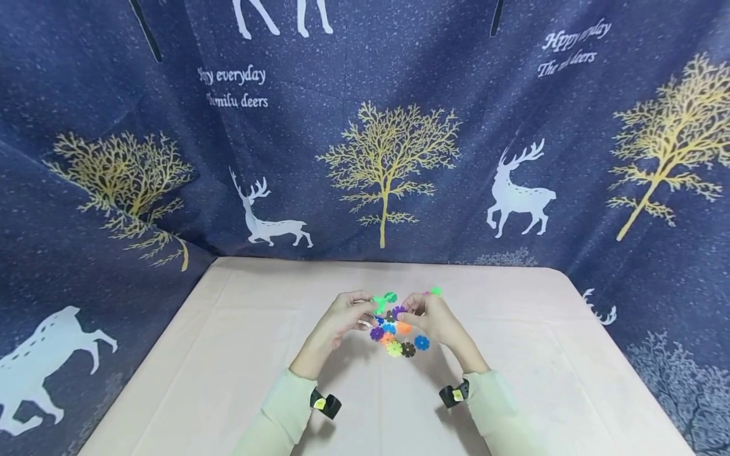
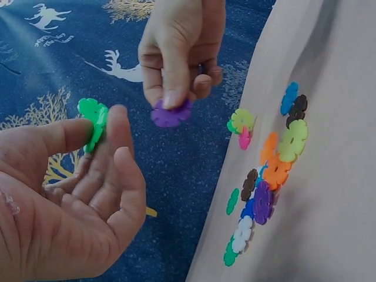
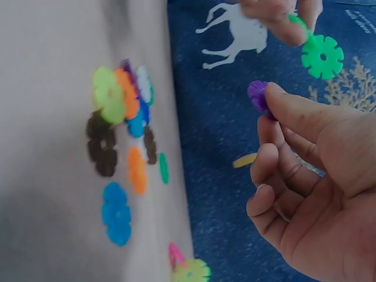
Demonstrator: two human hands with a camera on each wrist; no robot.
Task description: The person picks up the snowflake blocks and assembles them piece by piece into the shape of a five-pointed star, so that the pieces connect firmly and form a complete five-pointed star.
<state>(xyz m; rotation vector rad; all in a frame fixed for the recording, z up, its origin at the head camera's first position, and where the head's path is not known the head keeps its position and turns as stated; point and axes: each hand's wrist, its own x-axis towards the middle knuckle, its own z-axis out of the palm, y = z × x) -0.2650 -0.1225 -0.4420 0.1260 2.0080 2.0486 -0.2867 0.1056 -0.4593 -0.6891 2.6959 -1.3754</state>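
Observation:
My left hand pinches green notched flower discs between thumb and fingers; two seem joined at an angle. Facing it, my right hand pinches a purple flower disc with thumb and forefinger. The green and purple pieces are held above the table, a short gap apart. Loose flower discs lie below the hands: a yellow-green disc, an orange disc, another purple disc, a white disc, a blue disc and a dark brown disc among them.
A pale cloth covers the table. Beyond its far edge hangs a dark blue curtain with deer and trees. Farther back, past my right hand, lie a pink disc and a yellow-green one. A camera band circles each wrist.

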